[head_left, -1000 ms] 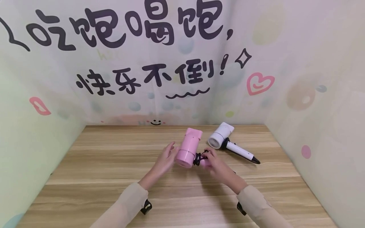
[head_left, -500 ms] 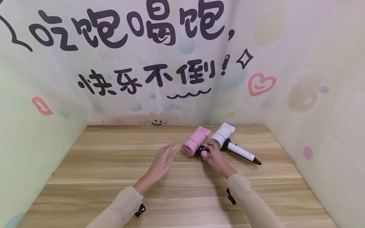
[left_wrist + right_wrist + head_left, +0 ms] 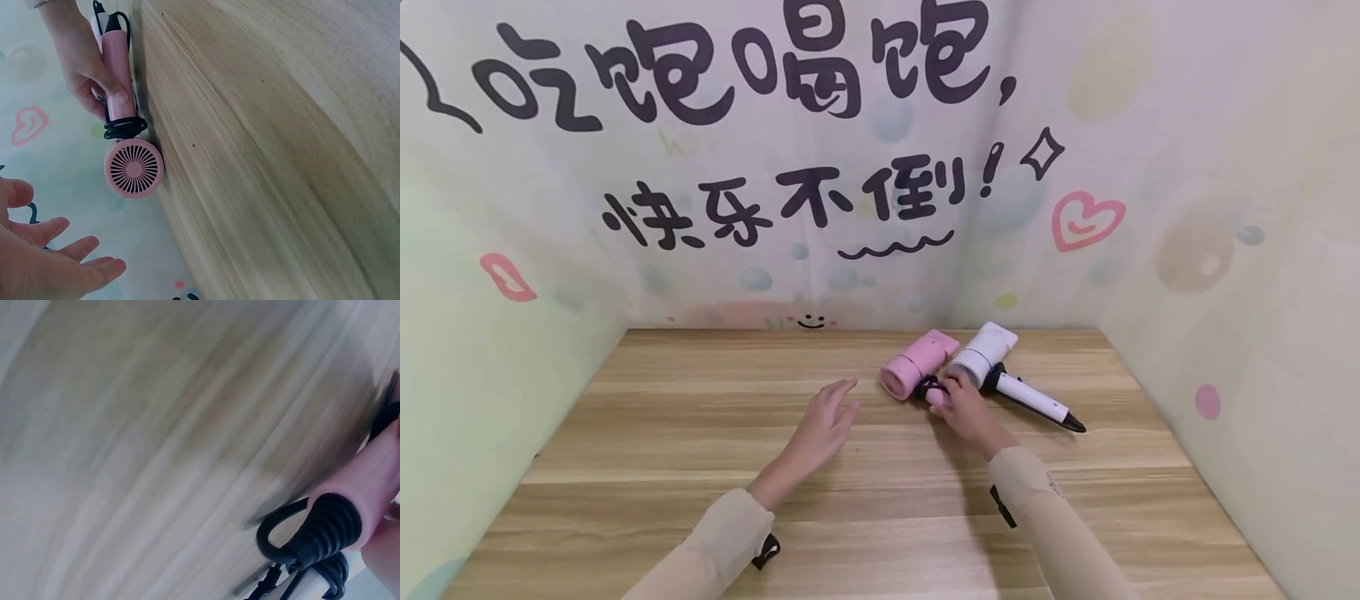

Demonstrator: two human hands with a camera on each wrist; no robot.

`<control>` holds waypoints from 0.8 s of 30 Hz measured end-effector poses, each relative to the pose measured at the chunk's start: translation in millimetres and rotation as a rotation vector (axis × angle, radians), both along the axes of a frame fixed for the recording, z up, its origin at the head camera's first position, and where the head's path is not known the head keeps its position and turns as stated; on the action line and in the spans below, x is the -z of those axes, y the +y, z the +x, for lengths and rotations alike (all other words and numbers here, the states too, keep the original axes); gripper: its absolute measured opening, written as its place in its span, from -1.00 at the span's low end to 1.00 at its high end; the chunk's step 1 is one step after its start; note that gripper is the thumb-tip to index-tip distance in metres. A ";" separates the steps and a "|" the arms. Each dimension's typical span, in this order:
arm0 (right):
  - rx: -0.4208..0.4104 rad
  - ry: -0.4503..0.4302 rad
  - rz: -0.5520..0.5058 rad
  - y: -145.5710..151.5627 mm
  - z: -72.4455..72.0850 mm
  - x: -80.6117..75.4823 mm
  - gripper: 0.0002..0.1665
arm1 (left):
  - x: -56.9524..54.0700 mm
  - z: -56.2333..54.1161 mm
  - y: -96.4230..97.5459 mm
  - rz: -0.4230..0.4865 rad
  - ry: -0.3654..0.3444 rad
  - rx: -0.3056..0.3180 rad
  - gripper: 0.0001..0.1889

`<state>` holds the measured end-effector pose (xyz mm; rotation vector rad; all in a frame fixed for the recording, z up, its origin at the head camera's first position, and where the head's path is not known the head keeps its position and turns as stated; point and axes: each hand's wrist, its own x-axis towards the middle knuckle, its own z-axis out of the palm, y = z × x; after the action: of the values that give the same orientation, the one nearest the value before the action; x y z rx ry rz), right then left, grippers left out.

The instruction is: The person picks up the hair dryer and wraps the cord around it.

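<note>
My right hand (image 3: 964, 408) grips the handle of a pink hair dryer (image 3: 919, 364), whose barrel points back and to the right. The left wrist view shows the thumb along the pink handle (image 3: 117, 59) and a black cord (image 3: 125, 127) wound round it near the barrel. Close to the right of it lies a white hair dryer (image 3: 982, 350), its handle slanting towards the front right. My left hand (image 3: 820, 425) hovers left of the pink dryer, fingers spread and holding nothing. In the right wrist view, the ribbed cord end (image 3: 331, 525) shows at the handle's base.
The wood-grain table (image 3: 700, 467) is bounded at the back by a printed wall hanging (image 3: 760, 275) with large black characters. Pale side walls (image 3: 1247, 350) rise along the left and right edges. Both dryers lie near the table's back edge.
The pink hair dryer has moved back and to the right with my right hand, turning alongside the white one. My left hand has come away from it, slightly left. The white dryer has stayed put.
</note>
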<state>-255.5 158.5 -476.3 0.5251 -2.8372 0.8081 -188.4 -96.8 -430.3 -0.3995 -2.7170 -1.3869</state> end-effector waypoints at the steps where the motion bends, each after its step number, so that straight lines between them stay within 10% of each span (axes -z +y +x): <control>1: -0.003 -0.011 0.014 1.0 -0.1 -0.6 -0.45 | -0.1 0.0 -0.3 -0.007 0.006 0.002 -0.53; 15: 0.003 -0.149 0.085 14.7 0.6 -8.8 -0.34 | -2.6 -0.2 -2.1 -0.055 -0.014 0.001 -0.53; 24: 0.016 -0.016 0.198 11.5 13.4 -39.8 -0.39 | -6.0 -3.9 -8.8 -0.234 0.059 0.026 -0.47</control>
<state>-242.1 170.0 -436.4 0.5227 -2.9498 0.5338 -192.2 -105.5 -424.2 -0.4828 -2.8423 -1.0458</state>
